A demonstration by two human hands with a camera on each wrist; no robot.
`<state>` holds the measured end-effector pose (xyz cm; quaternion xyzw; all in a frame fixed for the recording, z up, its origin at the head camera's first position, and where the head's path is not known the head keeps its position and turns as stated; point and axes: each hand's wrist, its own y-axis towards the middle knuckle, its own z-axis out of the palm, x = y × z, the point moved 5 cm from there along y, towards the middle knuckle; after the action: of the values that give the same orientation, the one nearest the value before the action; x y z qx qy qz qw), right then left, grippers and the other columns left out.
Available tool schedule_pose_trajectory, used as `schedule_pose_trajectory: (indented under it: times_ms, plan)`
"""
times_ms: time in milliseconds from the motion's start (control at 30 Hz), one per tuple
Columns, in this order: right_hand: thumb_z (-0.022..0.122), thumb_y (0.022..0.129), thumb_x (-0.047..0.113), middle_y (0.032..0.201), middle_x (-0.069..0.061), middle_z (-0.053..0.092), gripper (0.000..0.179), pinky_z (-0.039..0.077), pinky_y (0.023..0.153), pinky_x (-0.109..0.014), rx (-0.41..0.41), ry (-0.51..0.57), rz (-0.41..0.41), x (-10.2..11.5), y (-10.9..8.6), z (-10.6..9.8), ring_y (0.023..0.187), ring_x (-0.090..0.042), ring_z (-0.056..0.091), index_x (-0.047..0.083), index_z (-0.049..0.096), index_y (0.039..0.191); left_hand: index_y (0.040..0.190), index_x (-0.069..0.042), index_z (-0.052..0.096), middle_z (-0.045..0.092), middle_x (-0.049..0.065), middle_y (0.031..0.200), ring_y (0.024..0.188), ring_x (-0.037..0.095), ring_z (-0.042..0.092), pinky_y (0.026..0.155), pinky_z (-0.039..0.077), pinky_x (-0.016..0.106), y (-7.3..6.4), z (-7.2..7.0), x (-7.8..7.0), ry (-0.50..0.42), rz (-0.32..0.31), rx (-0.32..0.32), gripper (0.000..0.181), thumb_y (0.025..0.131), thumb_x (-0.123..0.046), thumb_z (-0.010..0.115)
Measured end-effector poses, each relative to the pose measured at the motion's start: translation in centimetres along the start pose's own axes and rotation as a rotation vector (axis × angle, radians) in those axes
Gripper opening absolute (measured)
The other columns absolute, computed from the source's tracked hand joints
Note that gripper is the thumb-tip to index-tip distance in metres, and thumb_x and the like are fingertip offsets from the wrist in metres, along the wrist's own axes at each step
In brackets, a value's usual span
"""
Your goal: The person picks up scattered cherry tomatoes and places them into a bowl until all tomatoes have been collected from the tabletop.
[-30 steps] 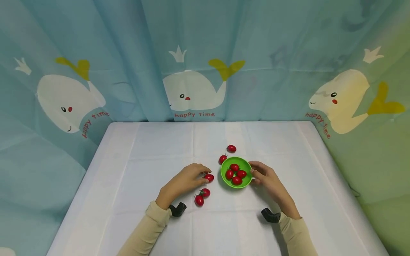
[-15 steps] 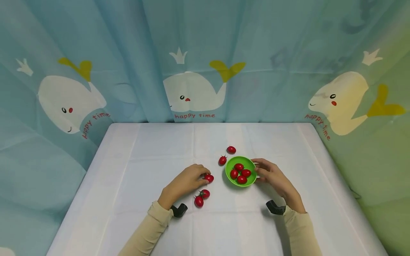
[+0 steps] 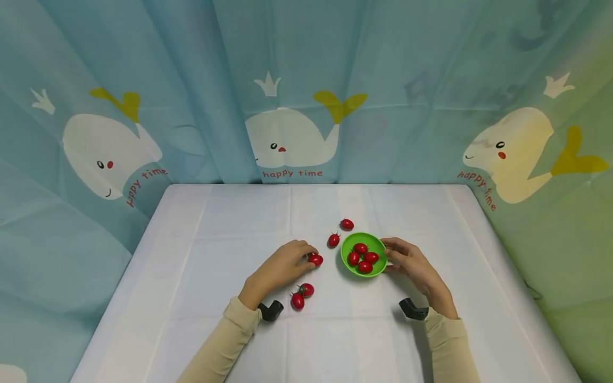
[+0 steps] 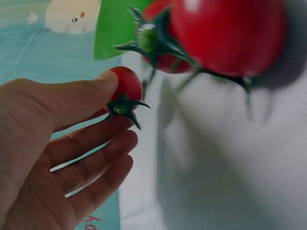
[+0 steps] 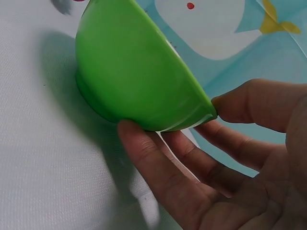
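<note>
My left hand [image 3: 283,266] pinches a cherry tomato [image 4: 127,86] between thumb and forefinger, its green calyx facing the left wrist camera. The other left fingers are spread loosely below it. My right hand [image 3: 415,264] grips the right side of a green bowl [image 5: 129,62], thumb at the rim and fingers against the outside and underside. Several cherry tomatoes [image 3: 365,267] lie inside the bowl. Whether its base touches the table cannot be told. Large and blurred in the left wrist view, another tomato [image 4: 230,36] is close to the camera.
Two cherry tomatoes lie touching in front of the left hand, the nearer tomato [image 3: 297,302] beside its neighbour [image 3: 307,290]. Behind the bowl are two more, one tomato [image 3: 333,240] by the rim and another tomato [image 3: 347,224] farther back. A white cloth covers the table [image 3: 230,213]; a whale-print curtain [image 3: 191,80] hangs behind.
My right hand has shifted the bowl a little to the right, away from my left hand. Pinching the tomato, my left hand has moved slightly forward and right.
</note>
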<state>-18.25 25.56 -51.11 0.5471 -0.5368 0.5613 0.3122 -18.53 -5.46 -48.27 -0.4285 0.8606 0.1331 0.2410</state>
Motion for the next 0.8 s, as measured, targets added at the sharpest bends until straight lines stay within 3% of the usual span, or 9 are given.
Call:
schedule_pose_trajectory:
  times_ms: [300,600,800]
  plan:
    - [0.055,0.109,0.025,0.15,-0.027,0.05,0.051,0.062,0.086,-0.029,0.022,-0.037,0.012,0.3,0.3,-0.2,0.108,-0.005,0.064,-0.004,0.047,0.15,0.128,-0.012,0.071,0.072,0.002,0.121,0.116,0.02,0.065,0.103,0.056,0.038,1.3,-0.9,-1.5,-0.04,0.027,-0.042,0.03,0.099,-0.021,0.073]
    - [0.056,0.106,0.013,0.128,-0.017,0.063,0.043,0.064,0.083,-0.031,0.005,-0.036,0.0,0.8,0.8,-0.8,0.1,-0.006,0.067,-0.009,0.052,0.144,0.129,-0.013,0.071,0.071,0.0,0.119,0.114,0.017,0.065,0.101,0.057,0.035,3.1,-1.4,-2.9,-0.071,0.069,-0.06,0.03,0.1,-0.02,0.072]
    - [0.055,0.105,0.011,0.123,-0.017,0.064,0.044,0.064,0.083,-0.033,0.005,-0.044,0.011,1.1,0.9,-1.2,0.099,-0.006,0.067,-0.011,0.05,0.143,0.127,-0.013,0.071,0.071,0.0,0.114,0.109,0.02,0.067,0.098,0.057,0.033,4.3,-1.3,-3.7,-0.076,0.117,-0.059,0.027,0.101,-0.021,0.071]
